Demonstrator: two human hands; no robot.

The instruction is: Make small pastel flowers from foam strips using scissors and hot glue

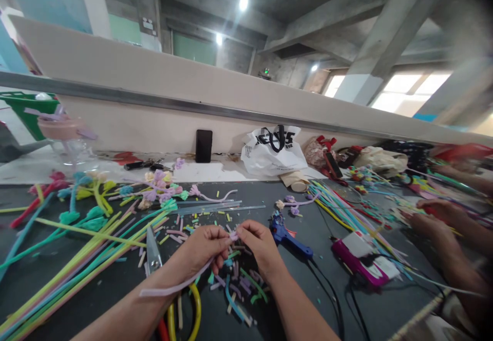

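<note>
My left hand (210, 247) and my right hand (259, 243) meet above the middle of the dark table, fingertips nearly touching. Both pinch a lilac pipe cleaner (173, 289), its bunched end (233, 235) between them. Its long tail runs down under my left hand and over the left wrist. Below my hands lie short cut pieces of pipe cleaner (242, 284). Scissors (154, 253) with yellow and red handles lie partly hidden under my left forearm. Just right of my right hand rests a blue glue gun (292, 242).
Long pipe cleaners (84, 253) and fluffy flower shapes (157, 187) cover the left side. A purple-and-white box (364, 261) with cables sits right. Behind stand a phone (204, 146) and white bag (271, 151). Another person's hands (435, 223) work at far right.
</note>
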